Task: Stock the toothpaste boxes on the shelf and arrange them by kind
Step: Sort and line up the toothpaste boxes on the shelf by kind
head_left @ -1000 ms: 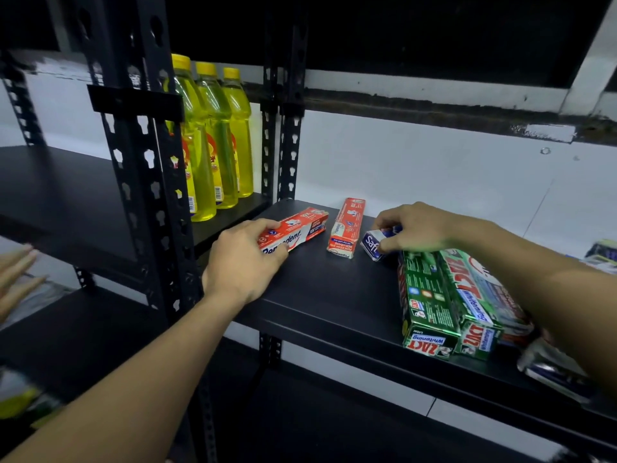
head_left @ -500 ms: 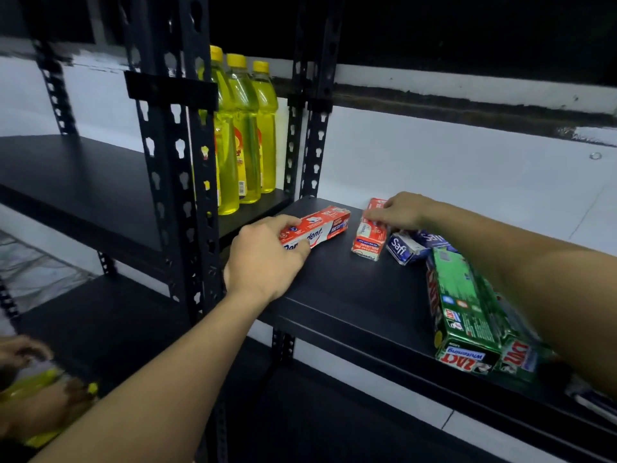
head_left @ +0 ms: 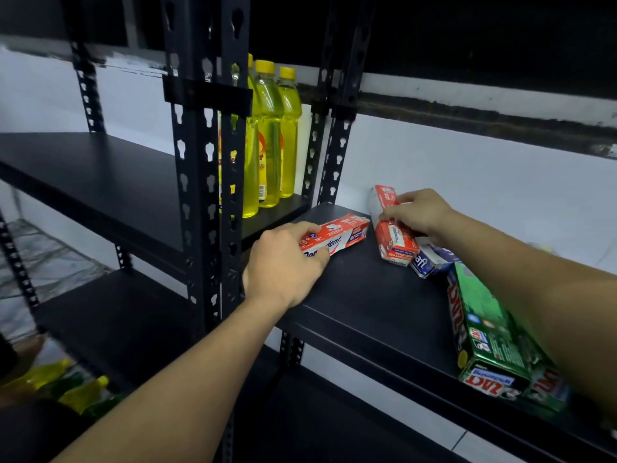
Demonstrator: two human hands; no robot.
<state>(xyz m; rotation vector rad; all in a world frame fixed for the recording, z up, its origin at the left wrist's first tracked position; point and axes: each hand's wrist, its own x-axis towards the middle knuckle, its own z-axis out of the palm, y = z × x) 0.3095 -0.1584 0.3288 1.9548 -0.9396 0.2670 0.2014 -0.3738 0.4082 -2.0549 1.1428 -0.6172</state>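
Lost near end of left red box under left hand, middle of right red box under right hand; glimpsed only one end of blue box.

The person is showing two bare arms, uncovered from the wrists to the picture's edge. The left hand is sitting on a left forearm entering from 7 o'clock. The right hand is sitting on a right forearm entering from 4 o'clock, looming broad and slightly blurred near the camera.
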